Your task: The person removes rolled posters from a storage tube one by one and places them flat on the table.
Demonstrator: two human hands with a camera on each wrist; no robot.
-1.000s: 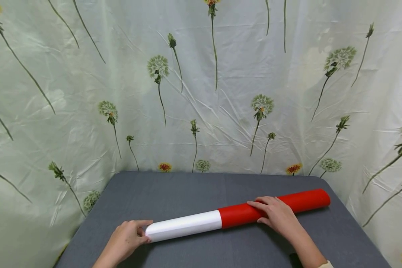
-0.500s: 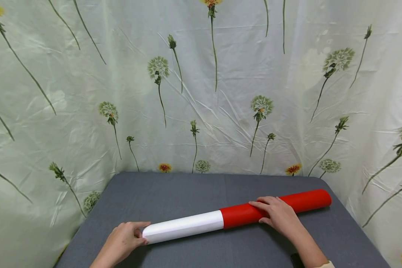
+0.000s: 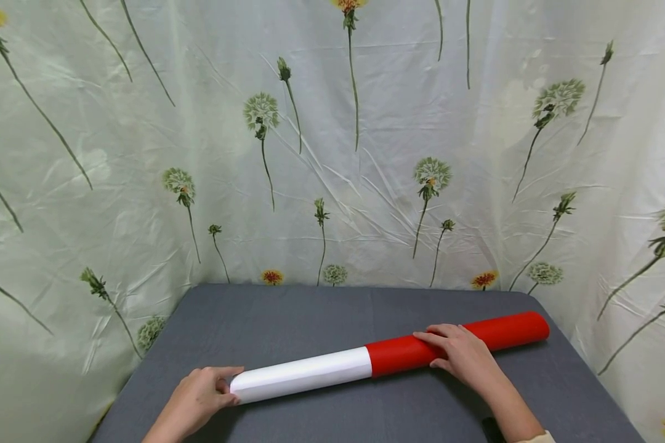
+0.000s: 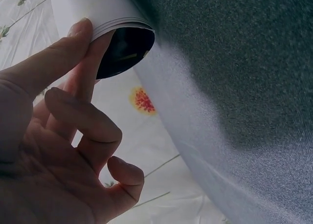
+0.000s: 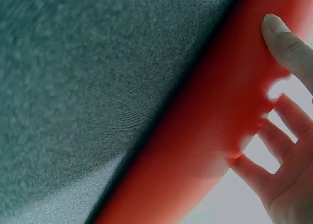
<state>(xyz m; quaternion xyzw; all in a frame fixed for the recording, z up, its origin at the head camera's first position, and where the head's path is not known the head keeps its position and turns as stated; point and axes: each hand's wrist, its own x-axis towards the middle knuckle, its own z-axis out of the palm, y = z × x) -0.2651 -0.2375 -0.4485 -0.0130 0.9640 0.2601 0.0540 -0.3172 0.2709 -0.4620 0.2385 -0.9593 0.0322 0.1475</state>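
Observation:
A white paper roll [image 3: 305, 375] lies slantwise on the table, its right part inside a wider red tube [image 3: 504, 332]. My left hand [image 3: 194, 397] pinches the white roll's left end between thumb and fingers. In the left wrist view the end of the roll [image 4: 105, 11] shows several thin layers at the rim and a dark hollow inside. Its other fingers are loosely curled below. My right hand [image 3: 465, 357] grips the red tube near its middle from above. The right wrist view shows the thumb on one side of the tube [image 5: 195, 121] and the fingers on the other.
The table [image 3: 288, 320] has a grey cloth surface with rounded far corners. A pale curtain [image 3: 377, 203] printed with dandelions hangs behind and at both sides. Beneath the right forearm a small dark object [image 3: 492, 429] is partly hidden.
My left hand has moved slightly left with the end of the white roll, and a longer white stretch shows. The red tube and my right hand have shifted slightly right.

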